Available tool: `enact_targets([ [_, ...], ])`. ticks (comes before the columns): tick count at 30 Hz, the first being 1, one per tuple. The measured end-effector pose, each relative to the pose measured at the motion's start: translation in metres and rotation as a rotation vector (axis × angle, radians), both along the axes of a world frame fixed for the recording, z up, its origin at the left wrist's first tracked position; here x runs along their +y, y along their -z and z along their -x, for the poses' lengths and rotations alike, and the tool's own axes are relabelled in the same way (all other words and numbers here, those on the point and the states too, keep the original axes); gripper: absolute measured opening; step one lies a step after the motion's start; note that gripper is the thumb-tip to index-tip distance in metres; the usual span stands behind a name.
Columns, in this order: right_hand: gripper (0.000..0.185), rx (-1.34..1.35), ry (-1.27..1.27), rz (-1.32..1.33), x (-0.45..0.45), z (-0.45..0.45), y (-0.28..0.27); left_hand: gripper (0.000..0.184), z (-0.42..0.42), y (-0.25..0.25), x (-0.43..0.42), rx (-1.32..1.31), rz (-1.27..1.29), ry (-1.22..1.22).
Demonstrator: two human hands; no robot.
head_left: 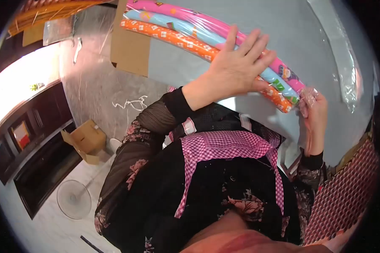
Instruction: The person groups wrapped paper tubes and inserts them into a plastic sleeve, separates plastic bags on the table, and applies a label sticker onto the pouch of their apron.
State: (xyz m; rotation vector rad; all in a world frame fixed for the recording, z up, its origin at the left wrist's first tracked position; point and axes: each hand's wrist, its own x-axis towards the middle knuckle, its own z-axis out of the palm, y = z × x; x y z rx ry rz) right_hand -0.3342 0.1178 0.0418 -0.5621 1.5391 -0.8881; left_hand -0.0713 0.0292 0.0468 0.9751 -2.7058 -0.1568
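Observation:
Three long patterned tubes lie side by side on the grey table [185, 63]: a pink one [207, 21], a light blue one [181, 26] and an orange one [169, 37]. Clear plastic wraps them together. My left hand [240, 65] rests palm down across the middle of the bundle, its fingers spread. At the bundle's right end, my right hand [316, 111] is closed on the bunched end of the plastic wrap [309, 98]. The far left end of the tubes lies over a piece of brown cardboard [130, 52].
A long strip of clear plastic [346, 63] lies along the table's right side. Lower left, an opened cardboard box [88, 141] stands on the floor near a round clear stand [74, 199]. White string [131, 102] lies on the floor. At lower right is a red woven surface [346, 198].

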Motion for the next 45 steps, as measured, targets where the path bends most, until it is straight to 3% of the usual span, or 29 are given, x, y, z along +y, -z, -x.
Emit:
enact_targets([
  [5, 0.017, 0.025, -0.003, 0.000, -0.002, -0.003, 0.005, 0.074, -0.003, 0.001, -0.002, 0.020, 0.017, 0.002],
  [10, 0.016, 0.238, -0.070, -0.014, -0.002, -0.012, 0.001, 0.078, -0.009, 0.014, -0.008, 0.021, 0.007, 0.030],
  [13, 0.018, 0.241, 0.002, 0.024, 0.008, -0.008, 0.004, 0.073, -0.010, 0.029, -0.016, 0.018, 0.098, 0.065],
  [16, 0.018, 0.176, -0.124, 0.041, 0.021, -0.005, 0.013, 0.068, -0.013, 0.060, -0.033, 0.167, 0.425, 0.154],
  [17, 0.020, 0.146, -0.177, 0.020, 0.024, -0.009, 0.011, 0.068, -0.013, 0.068, -0.038, 0.245, 0.423, 0.174],
  [19, 0.026, 0.178, -0.241, -0.014, 0.024, -0.013, 0.011, 0.067, -0.005, 0.003, -0.021, -0.104, 0.074, 0.054],
  [20, 0.026, 0.185, -0.234, -0.001, 0.024, -0.015, 0.017, 0.067, -0.006, 0.011, -0.025, -0.099, 0.088, 0.058],
  [23, 0.025, 0.129, -0.247, -0.017, 0.021, -0.016, 0.024, 0.063, -0.013, 0.047, -0.038, 0.255, 0.376, 0.219],
  [25, 0.021, 0.131, -0.235, 0.081, 0.025, -0.025, 0.044, 0.081, -0.015, 0.049, -0.034, -0.140, 0.302, 0.055],
  [27, 0.021, 0.124, -0.242, 0.163, 0.016, -0.029, 0.042, 0.083, -0.013, 0.051, -0.036, -0.155, 0.268, 0.047],
  [29, 0.027, 0.388, -0.301, 0.103, 0.012, -0.036, 0.026, 0.084, -0.015, 0.050, -0.041, -0.180, 0.242, 0.004],
  [31, 0.032, 0.334, -0.246, 0.128, 0.013, -0.039, 0.028, 0.089, -0.017, 0.043, -0.039, -0.177, 0.205, 0.094],
  [32, 0.029, 0.357, -0.225, 0.133, 0.013, -0.041, 0.030, 0.089, -0.017, 0.042, -0.040, -0.186, 0.227, 0.050],
  [34, 0.026, 0.386, -0.230, 0.160, 0.014, -0.041, 0.035, 0.095, -0.016, 0.042, -0.040, -0.200, 0.243, 0.185],
  [39, 0.015, 0.089, -0.126, 0.101, 0.017, -0.027, 0.046, 0.099, -0.010, 0.034, -0.029, -0.133, 0.196, 0.205],
  [45, 0.015, -0.031, 0.000, 0.036, 0.021, -0.031, 0.036, 0.096, -0.005, 0.035, -0.022, -0.050, 0.221, 0.201],
])
